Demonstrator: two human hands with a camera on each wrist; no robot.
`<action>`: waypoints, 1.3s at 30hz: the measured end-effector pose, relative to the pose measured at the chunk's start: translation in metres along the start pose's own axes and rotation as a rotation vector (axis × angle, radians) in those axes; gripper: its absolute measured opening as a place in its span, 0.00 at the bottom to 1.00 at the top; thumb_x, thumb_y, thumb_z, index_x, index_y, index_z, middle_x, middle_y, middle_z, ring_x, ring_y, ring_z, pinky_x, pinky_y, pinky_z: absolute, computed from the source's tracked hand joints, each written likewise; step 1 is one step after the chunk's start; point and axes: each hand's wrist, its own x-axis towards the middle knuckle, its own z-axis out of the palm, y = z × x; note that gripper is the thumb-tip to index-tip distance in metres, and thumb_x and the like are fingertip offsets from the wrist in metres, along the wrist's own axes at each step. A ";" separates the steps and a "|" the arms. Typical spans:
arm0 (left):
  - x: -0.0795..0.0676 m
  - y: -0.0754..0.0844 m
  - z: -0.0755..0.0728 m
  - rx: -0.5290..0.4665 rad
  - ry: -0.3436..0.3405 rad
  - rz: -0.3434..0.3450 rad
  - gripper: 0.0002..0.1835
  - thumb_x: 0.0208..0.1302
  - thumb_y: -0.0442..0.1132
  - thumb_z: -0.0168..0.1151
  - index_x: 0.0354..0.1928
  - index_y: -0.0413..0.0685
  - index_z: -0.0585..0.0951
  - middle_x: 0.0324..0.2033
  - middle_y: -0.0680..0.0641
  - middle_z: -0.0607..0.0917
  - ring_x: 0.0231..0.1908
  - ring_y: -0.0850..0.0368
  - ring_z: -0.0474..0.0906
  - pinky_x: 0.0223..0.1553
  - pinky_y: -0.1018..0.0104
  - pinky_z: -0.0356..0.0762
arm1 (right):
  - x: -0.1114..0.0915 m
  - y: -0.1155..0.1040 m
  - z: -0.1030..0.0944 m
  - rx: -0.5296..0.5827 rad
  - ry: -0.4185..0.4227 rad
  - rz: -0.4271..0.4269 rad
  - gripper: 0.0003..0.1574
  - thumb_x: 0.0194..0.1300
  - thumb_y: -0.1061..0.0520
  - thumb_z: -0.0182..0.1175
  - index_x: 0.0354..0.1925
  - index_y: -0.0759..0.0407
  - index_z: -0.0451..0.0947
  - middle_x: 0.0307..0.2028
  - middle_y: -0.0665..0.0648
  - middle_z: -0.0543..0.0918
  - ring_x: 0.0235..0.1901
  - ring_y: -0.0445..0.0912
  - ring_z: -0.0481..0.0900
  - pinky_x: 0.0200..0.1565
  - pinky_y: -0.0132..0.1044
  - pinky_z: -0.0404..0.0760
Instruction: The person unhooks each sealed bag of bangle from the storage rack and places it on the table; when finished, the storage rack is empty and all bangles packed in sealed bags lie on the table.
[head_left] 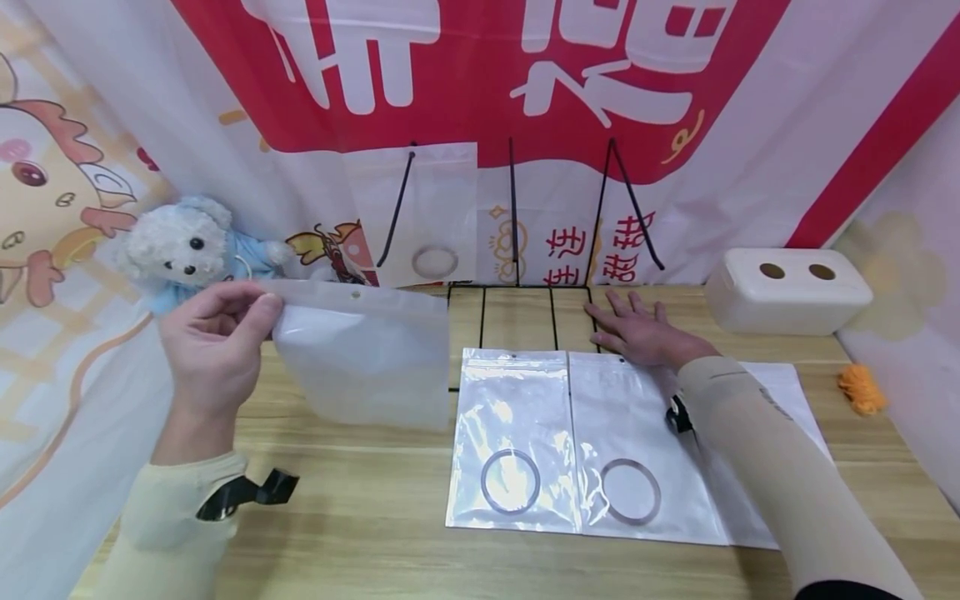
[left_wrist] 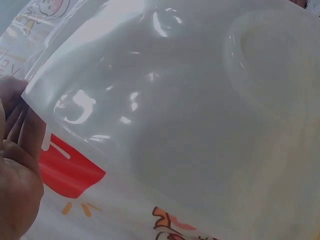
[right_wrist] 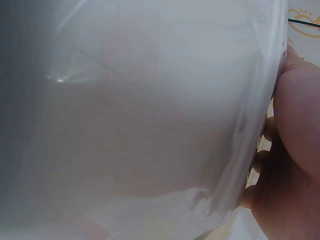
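Note:
My left hand (head_left: 217,346) pinches a translucent plastic zip bag (head_left: 367,358) by its upper left corner, thumb on top. The bag has a small hang hole in its top strip and stands out over the table; a round ring shape (left_wrist: 275,65) shows in it in the left wrist view. With fingers spread, my right hand (head_left: 637,329) rests at the front of a black wire rack (head_left: 555,317), just beyond the top edges of flat silvery zip bags. One such bag (head_left: 480,425) and its neighbour (head_left: 607,417) each show a ring.
Another clear bag (head_left: 442,192) with a ring hangs on the rack's left prong. A third flat bag (head_left: 776,392) lies partly under my right forearm. A white teddy bear (head_left: 180,246) sits at the left, a white box (head_left: 787,292) and orange yarn bundle (head_left: 862,389) at the right.

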 end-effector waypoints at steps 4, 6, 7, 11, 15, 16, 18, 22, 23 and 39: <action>-0.009 -0.003 -0.008 -0.016 -0.011 -0.022 0.11 0.63 0.17 0.63 0.38 0.35 0.90 0.30 0.52 0.92 0.27 0.66 0.87 0.33 0.78 0.87 | -0.001 0.000 -0.001 0.000 0.002 0.002 0.44 0.86 0.30 0.40 0.89 0.39 0.43 0.88 0.66 0.32 0.84 0.75 0.24 0.75 0.82 0.22; -0.013 -0.004 -0.012 -0.029 -0.024 -0.018 0.11 0.62 0.16 0.62 0.38 0.33 0.89 0.30 0.51 0.91 0.27 0.66 0.87 0.33 0.78 0.87 | -0.001 0.000 -0.001 -0.001 0.002 0.001 0.44 0.86 0.30 0.40 0.89 0.39 0.44 0.88 0.66 0.32 0.84 0.75 0.24 0.75 0.82 0.22; -0.014 -0.005 -0.013 -0.038 -0.030 -0.012 0.11 0.62 0.16 0.62 0.38 0.32 0.89 0.31 0.51 0.92 0.27 0.65 0.87 0.33 0.78 0.87 | -0.001 0.000 -0.001 -0.002 0.002 0.001 0.44 0.86 0.30 0.39 0.89 0.39 0.43 0.88 0.66 0.32 0.84 0.75 0.24 0.75 0.82 0.22; -0.021 -0.002 -0.016 -0.055 -0.035 -0.025 0.10 0.62 0.15 0.61 0.38 0.28 0.88 0.29 0.50 0.91 0.25 0.66 0.86 0.32 0.78 0.86 | -0.001 0.000 -0.001 -0.002 0.000 -0.002 0.44 0.86 0.30 0.39 0.89 0.39 0.43 0.88 0.66 0.32 0.84 0.75 0.24 0.75 0.82 0.22; -0.029 0.003 -0.018 -0.038 0.003 -0.159 0.14 0.64 0.14 0.59 0.37 0.35 0.89 0.26 0.51 0.89 0.22 0.66 0.83 0.28 0.78 0.85 | -0.001 0.000 -0.001 0.000 0.009 -0.004 0.44 0.86 0.30 0.39 0.89 0.39 0.44 0.88 0.66 0.32 0.84 0.75 0.24 0.75 0.82 0.22; -0.030 0.003 -0.018 -0.026 0.014 -0.199 0.14 0.66 0.15 0.59 0.37 0.36 0.89 0.25 0.51 0.89 0.22 0.65 0.83 0.28 0.77 0.85 | -0.001 0.000 -0.001 -0.001 0.011 -0.004 0.44 0.86 0.30 0.39 0.89 0.39 0.44 0.88 0.66 0.32 0.84 0.75 0.24 0.75 0.82 0.22; -0.034 0.001 -0.020 0.010 0.034 -0.296 0.14 0.68 0.16 0.60 0.37 0.40 0.89 0.25 0.52 0.88 0.22 0.65 0.83 0.27 0.77 0.85 | -0.001 0.001 -0.001 -0.003 0.013 -0.004 0.44 0.86 0.30 0.39 0.89 0.39 0.44 0.88 0.66 0.32 0.84 0.75 0.24 0.75 0.81 0.22; -0.038 -0.011 -0.027 0.089 0.046 -0.447 0.10 0.71 0.22 0.66 0.39 0.43 0.89 0.29 0.53 0.90 0.25 0.66 0.85 0.28 0.76 0.86 | -0.001 0.000 -0.001 -0.003 0.005 0.000 0.44 0.86 0.29 0.39 0.89 0.39 0.43 0.88 0.65 0.32 0.84 0.75 0.24 0.75 0.81 0.21; -0.039 -0.015 -0.028 0.108 0.048 -0.480 0.10 0.71 0.23 0.67 0.39 0.45 0.89 0.29 0.54 0.90 0.26 0.66 0.86 0.29 0.75 0.87 | -0.002 0.000 -0.001 -0.001 0.004 0.001 0.44 0.86 0.29 0.39 0.89 0.39 0.43 0.88 0.65 0.32 0.84 0.75 0.24 0.75 0.81 0.21; -0.034 -0.074 -0.036 0.372 -0.184 -0.779 0.06 0.80 0.36 0.64 0.51 0.44 0.83 0.34 0.67 0.88 0.35 0.70 0.86 0.38 0.72 0.90 | 0.002 0.003 0.002 -0.007 0.002 0.011 0.45 0.86 0.28 0.38 0.89 0.37 0.43 0.88 0.64 0.31 0.84 0.74 0.23 0.75 0.80 0.20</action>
